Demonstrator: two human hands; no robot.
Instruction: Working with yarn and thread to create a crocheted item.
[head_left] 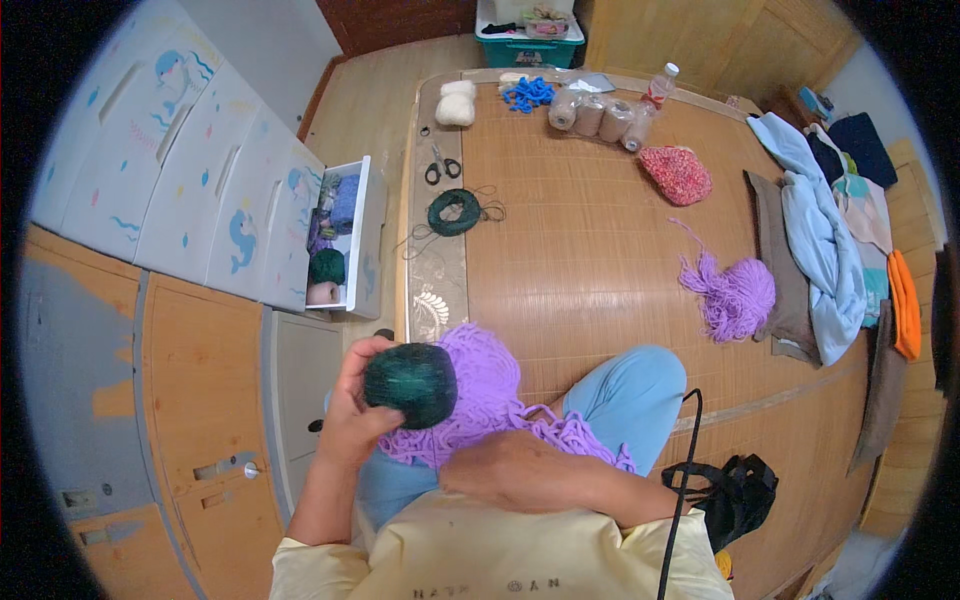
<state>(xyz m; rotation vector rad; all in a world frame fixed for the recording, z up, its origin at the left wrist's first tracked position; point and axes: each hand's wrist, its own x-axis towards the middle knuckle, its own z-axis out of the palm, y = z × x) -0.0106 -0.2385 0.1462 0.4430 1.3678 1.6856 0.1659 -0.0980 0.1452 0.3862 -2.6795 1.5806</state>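
- Dark green yarn ball (410, 385): held up above the lap, just in front of purple chunky yarn (485, 365). Rounded and compact; winding looks well advanced.
- Left hand (352, 408): curled round the ball's left side, thumb below.
- Right hand (490, 468): folded low, near the ball; a thin dark strand drops between. Cannot tell whether fingers grip it.
- Left over: dark green skein (455, 229) on the bamboo mat's (580, 260) pale border, a loose ring with stray ends, apparently unwound. Its link to the ball: cannot tell.
- Scissors (440, 161) just beyond, unheld.
- Farther right, a purple yarn hank (745, 290), loose, untouched by either hand.
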